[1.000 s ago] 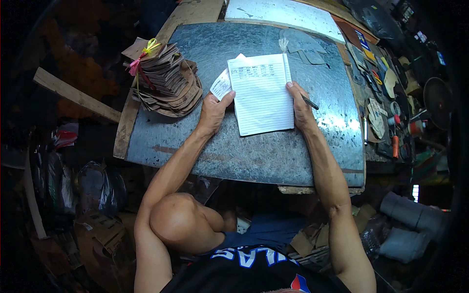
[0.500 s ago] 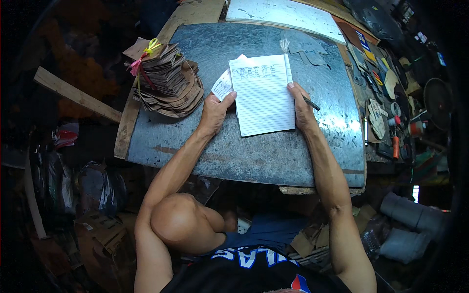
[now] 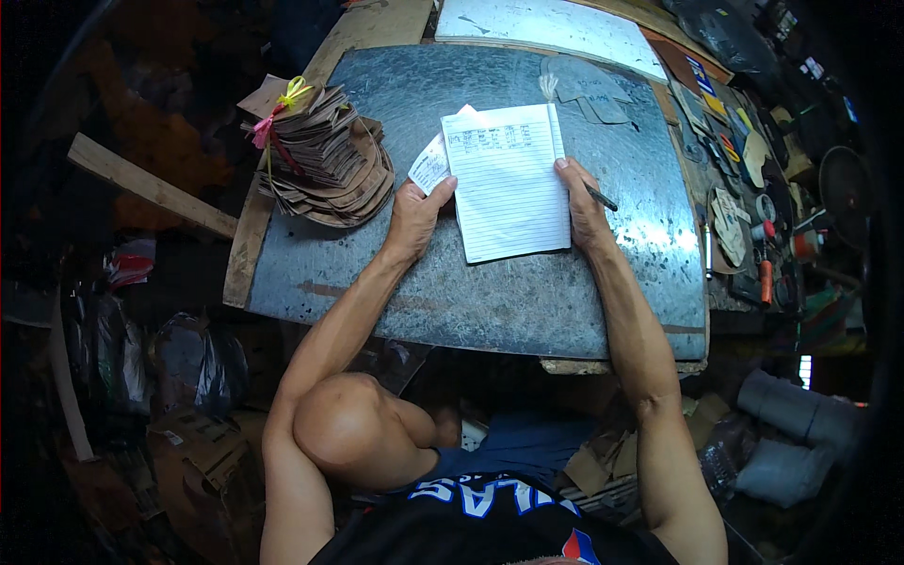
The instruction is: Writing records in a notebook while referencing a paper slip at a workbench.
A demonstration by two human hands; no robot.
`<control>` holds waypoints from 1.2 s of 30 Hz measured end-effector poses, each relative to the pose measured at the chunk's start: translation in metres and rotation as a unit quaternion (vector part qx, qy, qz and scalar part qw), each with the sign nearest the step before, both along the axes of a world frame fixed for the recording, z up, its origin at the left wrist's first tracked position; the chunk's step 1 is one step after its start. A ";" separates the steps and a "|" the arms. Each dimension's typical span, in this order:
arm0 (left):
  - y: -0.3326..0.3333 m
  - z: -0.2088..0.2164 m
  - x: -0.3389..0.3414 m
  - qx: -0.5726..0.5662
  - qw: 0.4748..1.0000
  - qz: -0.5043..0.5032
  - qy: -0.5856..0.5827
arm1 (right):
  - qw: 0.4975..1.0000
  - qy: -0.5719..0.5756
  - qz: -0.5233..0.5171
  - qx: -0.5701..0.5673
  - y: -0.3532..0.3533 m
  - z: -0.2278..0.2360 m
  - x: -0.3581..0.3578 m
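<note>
A lined notepad [image 3: 508,202] with handwriting across its top lines is held up over the metal-topped table. My left hand [image 3: 416,215] grips its left edge, thumb on the front. Behind that edge a small written paper slip [image 3: 431,166] sticks out, pinched by the same hand. My right hand [image 3: 586,202] closes on the notepad's right edge with the thumb on top. A dark pen [image 3: 601,198] also juts from the fingers of that hand. To the left of my left hand stands a stack of brown cut pieces [image 3: 320,155], tied with pink and yellow ribbon.
Flat grey cut-out pieces [image 3: 593,92] lie at the table's far right. Beyond the right edge, a cluttered bench holds an orange-handled tool [image 3: 766,282] and pale templates [image 3: 728,226]. A white board [image 3: 551,33] lies at the back. A wooden strip [image 3: 151,184] projects at the left.
Both hands keep the same hold on the notepad, slip and pen. The whole view has shifted very slightly; nothing else visibly differs.
</note>
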State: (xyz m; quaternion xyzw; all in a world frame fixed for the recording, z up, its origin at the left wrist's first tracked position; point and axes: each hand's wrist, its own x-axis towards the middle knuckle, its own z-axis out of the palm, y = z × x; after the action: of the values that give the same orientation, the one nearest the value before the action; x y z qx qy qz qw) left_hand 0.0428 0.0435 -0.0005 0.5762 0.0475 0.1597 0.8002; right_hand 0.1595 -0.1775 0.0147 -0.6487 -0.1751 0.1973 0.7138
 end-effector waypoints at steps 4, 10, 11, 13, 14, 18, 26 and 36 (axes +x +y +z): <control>0.003 -0.004 0.001 0.002 1.000 0.008 0.001 | 1.000 -0.007 0.000 0.003 0.002 0.003 -0.002; 0.001 -0.001 -0.001 -0.001 1.000 -0.004 0.001 | 1.000 -0.014 -0.012 -0.006 0.001 0.005 -0.005; 0.001 -0.001 -0.001 -0.001 1.000 -0.004 0.001 | 1.000 -0.013 -0.010 -0.004 0.001 0.005 -0.005; 0.000 0.000 -0.002 0.006 1.000 -0.001 0.000 | 1.000 -0.013 -0.007 -0.003 0.001 0.005 -0.005; 0.000 0.000 -0.002 0.005 1.000 -0.001 0.000 | 1.000 -0.010 -0.006 0.002 0.001 0.003 -0.004; 0.003 -0.003 -0.005 0.001 1.000 0.002 0.000 | 1.000 -0.003 0.001 -0.002 0.004 0.001 -0.005; 0.001 -0.001 0.000 0.000 1.000 0.000 -0.002 | 1.000 -0.002 -0.004 0.002 0.001 0.001 0.000; 0.006 -0.001 -0.003 -0.002 1.000 0.001 -0.006 | 1.000 -0.004 0.004 0.013 0.007 0.002 -0.005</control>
State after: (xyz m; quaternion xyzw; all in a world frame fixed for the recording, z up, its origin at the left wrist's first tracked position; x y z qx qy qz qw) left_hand 0.0396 0.0499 -0.0017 0.5731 0.0436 0.1640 0.8017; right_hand 0.1546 -0.1705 0.0167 -0.6396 -0.1834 0.1949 0.7206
